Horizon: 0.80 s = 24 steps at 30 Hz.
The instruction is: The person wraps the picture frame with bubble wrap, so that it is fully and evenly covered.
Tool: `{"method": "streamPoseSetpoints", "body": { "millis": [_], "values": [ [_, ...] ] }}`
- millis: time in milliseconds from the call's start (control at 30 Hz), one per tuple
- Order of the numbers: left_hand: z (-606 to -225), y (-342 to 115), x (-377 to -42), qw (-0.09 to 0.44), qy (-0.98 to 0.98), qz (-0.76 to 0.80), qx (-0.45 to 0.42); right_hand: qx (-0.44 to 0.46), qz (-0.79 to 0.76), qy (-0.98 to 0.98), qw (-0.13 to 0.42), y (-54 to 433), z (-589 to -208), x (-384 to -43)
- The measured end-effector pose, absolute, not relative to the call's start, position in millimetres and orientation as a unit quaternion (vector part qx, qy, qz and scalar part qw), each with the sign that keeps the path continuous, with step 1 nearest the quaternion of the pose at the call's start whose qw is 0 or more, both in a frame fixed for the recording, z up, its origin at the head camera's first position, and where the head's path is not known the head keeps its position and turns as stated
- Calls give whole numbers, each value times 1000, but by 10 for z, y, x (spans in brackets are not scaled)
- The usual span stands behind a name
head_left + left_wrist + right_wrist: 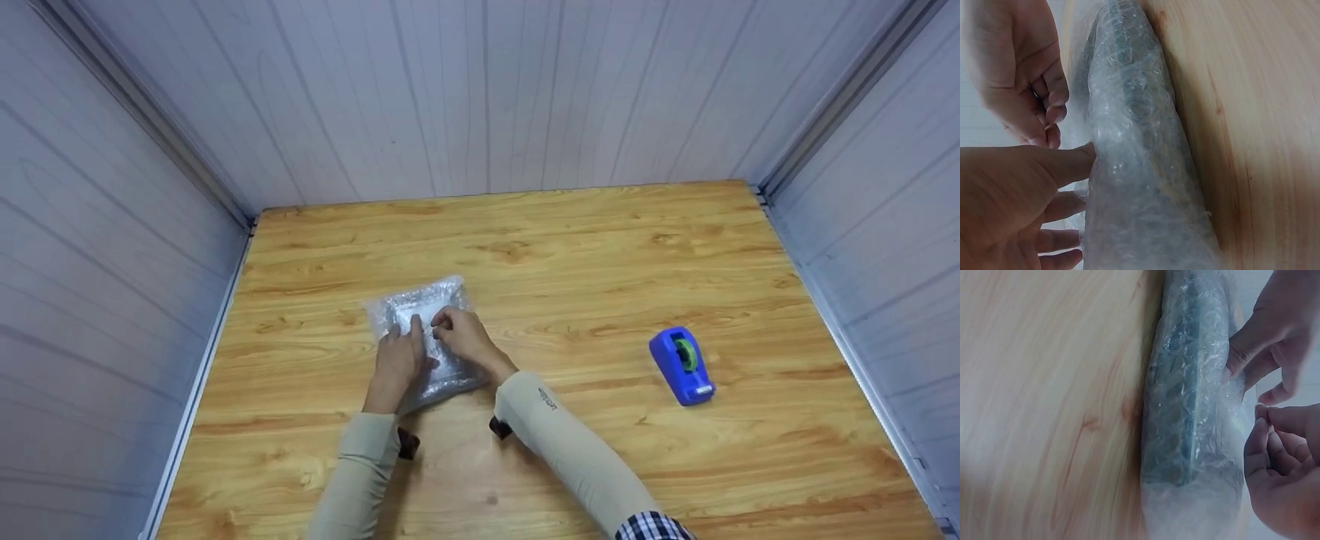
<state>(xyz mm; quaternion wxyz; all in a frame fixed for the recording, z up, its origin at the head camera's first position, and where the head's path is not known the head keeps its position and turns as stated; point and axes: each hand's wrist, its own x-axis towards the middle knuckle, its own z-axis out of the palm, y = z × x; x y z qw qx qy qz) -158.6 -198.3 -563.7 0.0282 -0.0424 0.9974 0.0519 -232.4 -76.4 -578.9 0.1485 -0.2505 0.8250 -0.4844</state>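
A flat rectangular package in clear bubble wrap [450, 379] lies on the wooden table, left of centre; a silvery, frame-like rim shows through the wrap. My left hand [397, 364] rests on its upper face with fingers extended. In the left wrist view its thumb and fingertips press the wrap [1134, 157] near the edge. Just above the package is my right hand [466, 337], its fingers curled. The right wrist view shows its thumb and forefinger tips [1262, 413] brought together; I cannot tell whether something thin and clear is between them.
A blue tape dispenser [681, 367] with a green-looking roll stands on the table [570, 285] to the right. Pale panel walls [487, 97] enclose the table at the back and both sides. Dark wrist cameras [500, 428] sit under the sleeves.
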Motion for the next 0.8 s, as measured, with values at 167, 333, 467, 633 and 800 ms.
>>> {"method": "streamPoseSetpoints", "body": {
  "millis": [167, 333, 467, 633, 800],
  "values": [
    [-5630, -1991, -1590, 39, 997, 48, -40, -252, -481, 824, 159, -812, -5824, -2349],
    [-5648, -2007, -1605, 34, 998, 42, -40, -254, -464, 834, 158, -851, -5840, -2365],
    [-5659, -2019, -1624, 38, 997, 51, -45, -240, -438, 852, 161, -877, -5828, -2383],
    [-5647, -2031, -1639, 43, 997, 45, -46, -220, -401, 870, 183, -900, -5801, -2408],
    [-5615, -2037, -1663, 37, 998, 28, -50, -215, -389, 873, 203, -927, -5762, -2428]
  ]
}}
